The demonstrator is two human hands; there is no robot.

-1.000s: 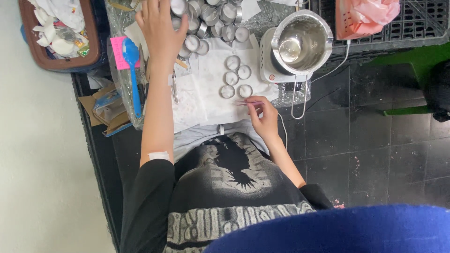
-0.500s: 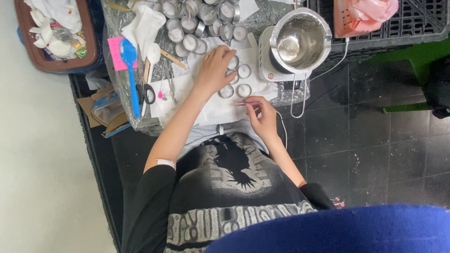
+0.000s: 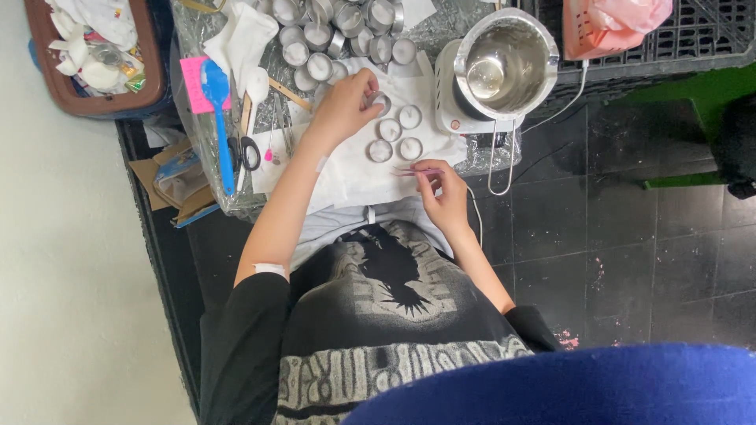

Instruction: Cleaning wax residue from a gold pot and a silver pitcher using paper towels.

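Near the frame's upper centre, the left hand (image 3: 346, 106) pinches a small round metal cup (image 3: 379, 102) beside four others on the white cloth (image 3: 354, 169), apparently adding it to them, while the right hand (image 3: 446, 193) pinches thin pink tweezers (image 3: 417, 171) ready just below.

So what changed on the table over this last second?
The left hand came back from the far cluster of round metal cups to the near group on the white paper and now pinches one small round metal cup in its fingers. The right hand stayed at the paper's edge holding thin pink tweezers. The steel pot did not move.
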